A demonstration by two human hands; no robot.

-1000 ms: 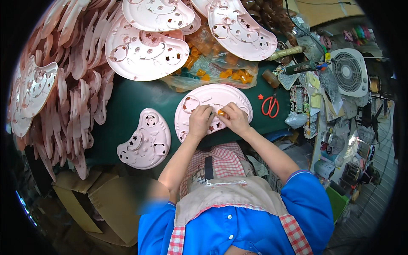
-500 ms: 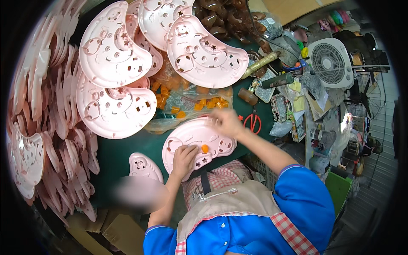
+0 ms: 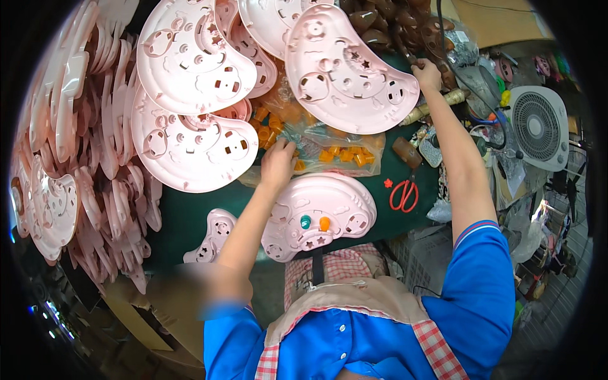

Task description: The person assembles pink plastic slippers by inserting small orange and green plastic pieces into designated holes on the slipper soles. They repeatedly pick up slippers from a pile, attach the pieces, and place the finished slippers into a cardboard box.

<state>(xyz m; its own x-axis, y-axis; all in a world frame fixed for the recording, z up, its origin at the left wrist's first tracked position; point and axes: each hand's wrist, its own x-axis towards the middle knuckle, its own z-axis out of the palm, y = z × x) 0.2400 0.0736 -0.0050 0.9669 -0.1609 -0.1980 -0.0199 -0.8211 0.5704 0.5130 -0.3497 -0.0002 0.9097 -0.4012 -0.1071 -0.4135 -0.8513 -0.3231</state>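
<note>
The left hand (image 3: 279, 163) curls beside orange pieces (image 3: 263, 134); the right hand (image 3: 427, 76), well apart at its upper right, is at the brown parts (image 3: 364, 20). Whether either pinches anything, I cannot tell. Just below the left hand lies the pink panel (image 3: 320, 193) with teal and orange knobs (image 3: 325, 224).

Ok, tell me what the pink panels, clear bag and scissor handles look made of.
Pink panels: likely moulded plastic, glossy, with soft highlights and shaped holes. Clear bag: probably plastic film, transparent and wrinkled. Scissor handles: smooth, uniformly red, perhaps plastic.
</note>
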